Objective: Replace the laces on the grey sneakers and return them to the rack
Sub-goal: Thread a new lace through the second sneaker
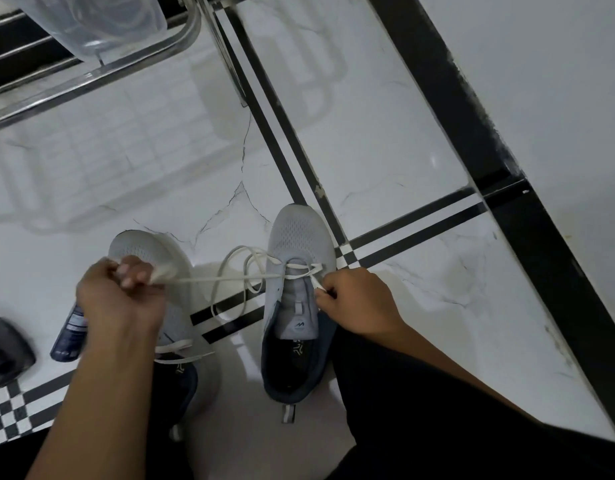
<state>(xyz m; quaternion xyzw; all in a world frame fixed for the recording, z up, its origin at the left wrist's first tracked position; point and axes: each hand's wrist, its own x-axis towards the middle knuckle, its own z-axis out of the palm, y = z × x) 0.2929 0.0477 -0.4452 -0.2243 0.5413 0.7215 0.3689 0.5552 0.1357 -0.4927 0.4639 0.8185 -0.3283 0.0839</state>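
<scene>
I judge the lacing barely begun: my left hand grips one end of the white lace, my right hand pinches the other at the right sneaker, only its far eyelets threaded, rack beyond.
</scene>
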